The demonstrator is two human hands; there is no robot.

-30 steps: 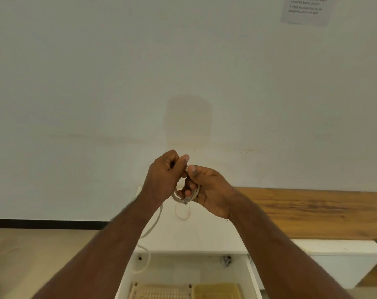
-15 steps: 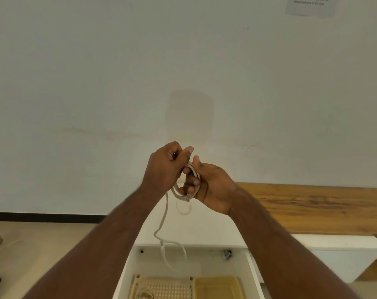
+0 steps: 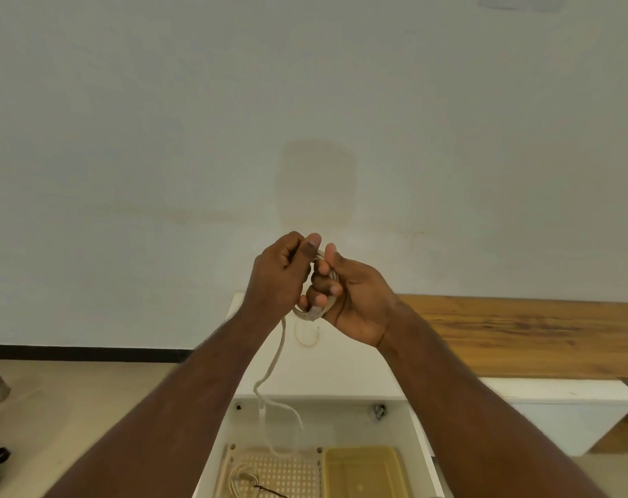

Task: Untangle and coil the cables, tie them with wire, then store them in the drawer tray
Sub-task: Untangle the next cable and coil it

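Your right hand [image 3: 345, 300] has its fingers curled round a small coil of pale cable [image 3: 314, 312], held up in front of the wall, and your left hand [image 3: 282, 274] pinches the same cable at the top of the loop, thumb pressed over the strand. Both hands are clamped on it and touch each other at the coil. The coil stands roughly on edge, and a connector end shows at its lower rim, just under your right fingers [image 3: 323, 285].

Here's what the next wrap turns on: the loose tail [image 3: 275, 364] drops straight down from under your left hand, its long run near vertical, and its end dangles into the open drawer [image 3: 418, 429] below. So the slack lies beneath and on the left hand's side; that hand looks best placed to feed it up.

Down in the drawer, a perforated tray [image 3: 291, 472] already holds one tied coil [image 3: 242, 479], with a yellow tray [image 3: 364, 470] to its right. Beyond, a white desk [image 3: 341, 368] meets a wooden top [image 3: 521, 332].
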